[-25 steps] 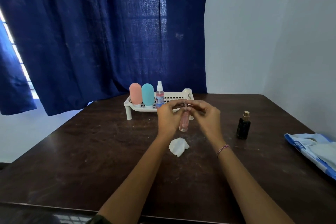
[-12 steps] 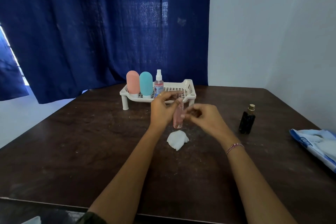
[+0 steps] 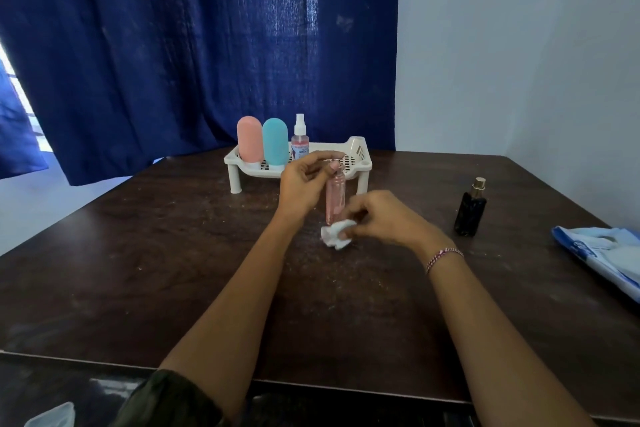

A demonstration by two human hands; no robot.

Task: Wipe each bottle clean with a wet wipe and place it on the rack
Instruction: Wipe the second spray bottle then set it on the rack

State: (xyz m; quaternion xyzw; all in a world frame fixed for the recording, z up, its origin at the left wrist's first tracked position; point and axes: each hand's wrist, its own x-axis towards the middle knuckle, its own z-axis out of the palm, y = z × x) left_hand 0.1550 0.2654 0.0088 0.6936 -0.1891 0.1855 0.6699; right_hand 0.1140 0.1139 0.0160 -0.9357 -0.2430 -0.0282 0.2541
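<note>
Three bottles stand on the white rack [image 3: 360, 153] at the far side of the table [image 3: 173, 253]: a rounded pink bottle [image 3: 249, 139], a teal bottle [image 3: 275, 141] and a small spray bottle [image 3: 300, 140], side by side along its left half. I count those as finished, though my feed does not let me check how clean they are. The right half of the rack shows only bare grid.

A fourth, the slim pink bottle [image 3: 335, 199], is the one in work. The left hand [image 3: 303, 185] holds it upright in front of the rack, with fingers and thumb curled round its cap end. The right hand [image 3: 386, 218] sits low beside the bottle's foot, its fingertips pinching the crumpled wet wipe [image 3: 335, 236], which is right at the base of the bottle. I cannot tell whether the wipe is lifted or resting on the table, nor whether the bottle's base touches the table.

Wipe and bottle meet only at the bottom edge, so I judge the wiping of this one is either about to start or only partway through. Once wiped, it belongs in the open space on the rack, just ahead of the hands.

One more waits after that. The dark bottle [image 3: 471, 210] with a gold cap stands alone to the right, well apart from both hands and, by the look of it, not yet wiped. The wipe packet [image 3: 599, 253] lies at the table's right edge, should a fresh wipe be wanted for it.
</note>
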